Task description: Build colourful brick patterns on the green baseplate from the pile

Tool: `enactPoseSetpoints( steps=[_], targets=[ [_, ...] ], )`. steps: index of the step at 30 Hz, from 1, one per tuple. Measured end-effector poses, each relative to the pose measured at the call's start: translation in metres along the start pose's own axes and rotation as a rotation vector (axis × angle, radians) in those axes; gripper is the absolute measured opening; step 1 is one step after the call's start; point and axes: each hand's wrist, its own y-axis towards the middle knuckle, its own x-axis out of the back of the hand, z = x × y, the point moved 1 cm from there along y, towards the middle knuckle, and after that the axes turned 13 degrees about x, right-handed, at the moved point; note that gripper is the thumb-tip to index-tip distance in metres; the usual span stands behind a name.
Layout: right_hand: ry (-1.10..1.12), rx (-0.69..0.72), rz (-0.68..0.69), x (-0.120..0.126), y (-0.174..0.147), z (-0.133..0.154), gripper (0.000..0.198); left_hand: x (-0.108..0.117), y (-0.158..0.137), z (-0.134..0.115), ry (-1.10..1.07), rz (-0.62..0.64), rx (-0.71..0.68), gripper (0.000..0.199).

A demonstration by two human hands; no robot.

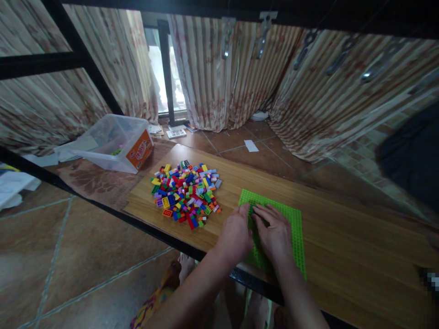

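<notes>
A green studded baseplate (295,233) lies on the wooden board, below both of my hands. My left hand (236,233) rests at the plate's left side, its fingers curled and mostly hidden from me. Close beside it, my right hand (274,230) bends over the plate with thumb and fingers drawn together. A small dark piece (254,210), perhaps a brick, shows at the fingertips between the two hands; its shape is too small to make out. To the left of my hands spreads a pile of mixed colourful toy bricks (185,192).
The long wooden board (350,237) has a black frame edge toward me. A clear plastic box (113,155) with an orange label stands beyond the bricks at the left. Papers (251,145) lie on the tiled floor before striped curtains (202,73). Black bars cross above.
</notes>
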Motion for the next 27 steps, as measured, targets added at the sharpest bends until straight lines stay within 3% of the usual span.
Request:
enactPoseSetpoints(
  steps=[10,27],
  targets=[
    [-0.023,0.012,0.070,0.0016,0.0039,-0.0002,0.026,-0.0005,-0.0037,-0.0028,0.038,0.006,-0.006,0.067],
    [-0.029,0.018,0.023,0.0022,-0.0006,-0.0042,0.030,0.0016,-0.0024,-0.0010,-0.011,0.016,-0.024,0.065]
  ],
)
